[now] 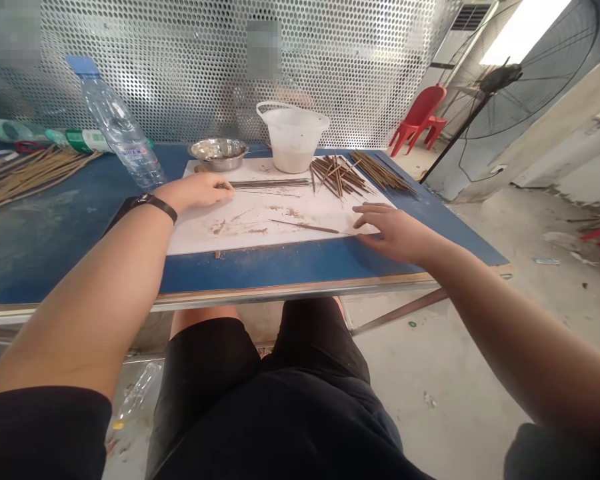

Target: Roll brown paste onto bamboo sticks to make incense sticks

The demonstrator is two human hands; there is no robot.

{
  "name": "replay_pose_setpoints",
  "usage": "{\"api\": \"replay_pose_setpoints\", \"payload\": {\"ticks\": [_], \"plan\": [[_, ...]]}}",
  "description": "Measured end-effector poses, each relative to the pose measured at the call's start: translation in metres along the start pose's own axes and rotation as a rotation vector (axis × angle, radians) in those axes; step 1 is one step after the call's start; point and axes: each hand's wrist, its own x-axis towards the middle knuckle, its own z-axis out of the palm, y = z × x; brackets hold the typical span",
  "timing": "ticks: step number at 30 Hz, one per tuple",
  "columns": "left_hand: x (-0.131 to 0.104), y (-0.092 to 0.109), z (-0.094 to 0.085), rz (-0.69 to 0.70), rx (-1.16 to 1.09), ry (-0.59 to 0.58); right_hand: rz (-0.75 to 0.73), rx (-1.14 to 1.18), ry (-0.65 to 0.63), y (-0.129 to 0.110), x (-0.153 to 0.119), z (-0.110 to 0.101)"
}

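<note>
My left hand (207,189) has its fingers closed at the left ends of several thin dark sticks (273,183), which lie side by side on a white sheet (190,233). On the sheet's right side rests my right hand (385,230), fingers apart and nothing between them. Just left of its fingertips, a single brown-coated stick (310,227) lies flat, its thin bare end pointing toward that hand. Brown crumbs are scattered over the sheet. A loose heap of brown sticks (343,177) sits at the sheet's back right.
Behind the sheet stand a metal bowl (219,153) and a white bucket (295,137). A tall plastic bottle (123,137) leans at the left, near more long sticks (30,175). Another stick bundle (383,173) lies back right. A fan (500,79) stands beyond the table (430,247).
</note>
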Motion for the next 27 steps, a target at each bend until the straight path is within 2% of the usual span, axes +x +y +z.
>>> {"api": "replay_pose_setpoints", "payload": {"ticks": [4,7,13,17,21,23,27], "plan": [[-0.002,0.002,-0.001,-0.001,-0.006,-0.002,-0.141,0.063,0.079,0.008,-0.007,0.005],[-0.002,0.002,-0.002,0.004,-0.012,-0.015,-0.190,0.089,0.051,0.007,-0.002,0.003],[-0.002,0.001,-0.002,0.009,-0.007,-0.024,-0.120,0.064,0.017,0.000,0.027,-0.002],[-0.002,-0.001,-0.001,0.019,-0.008,-0.021,-0.072,0.004,-0.005,-0.025,0.065,0.004],[-0.001,-0.004,0.000,0.046,-0.012,-0.023,-0.062,-0.049,-0.082,-0.049,0.101,0.004],[-0.002,-0.004,0.000,0.054,-0.007,-0.019,-0.038,-0.083,-0.103,-0.062,0.112,0.001],[-0.004,0.000,0.001,0.072,-0.019,-0.020,-0.059,-0.035,-0.036,-0.102,0.123,0.005]]}}
